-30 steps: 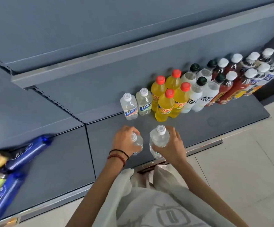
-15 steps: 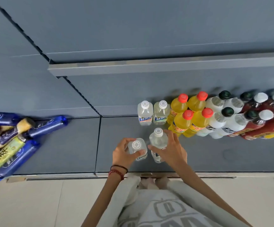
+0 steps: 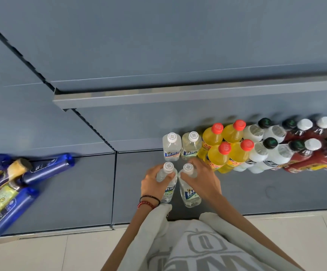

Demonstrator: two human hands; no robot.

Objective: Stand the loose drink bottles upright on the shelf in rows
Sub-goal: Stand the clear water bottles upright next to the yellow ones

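- Left hand (image 3: 152, 185) curls round one clear bottle (image 3: 168, 192). Right hand (image 3: 204, 181) wraps a second clear bottle (image 3: 190, 191).
- Both held bottles sit side by side on the shelf (image 3: 256, 194), just in front of the back pair (image 3: 171, 146).
- Risk: the right knuckles are close to the yellow bottles (image 3: 218, 156), so a careless withdrawal could knock that row over.
- Risk: a bottle released while tilted may topple.
- Blue bottles (image 3: 47, 169) lie loose at the far left, not yet stood.

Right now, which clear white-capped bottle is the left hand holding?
The front-left clear bottle; the right hand grips its neighbour; the rear pair stands unheld.
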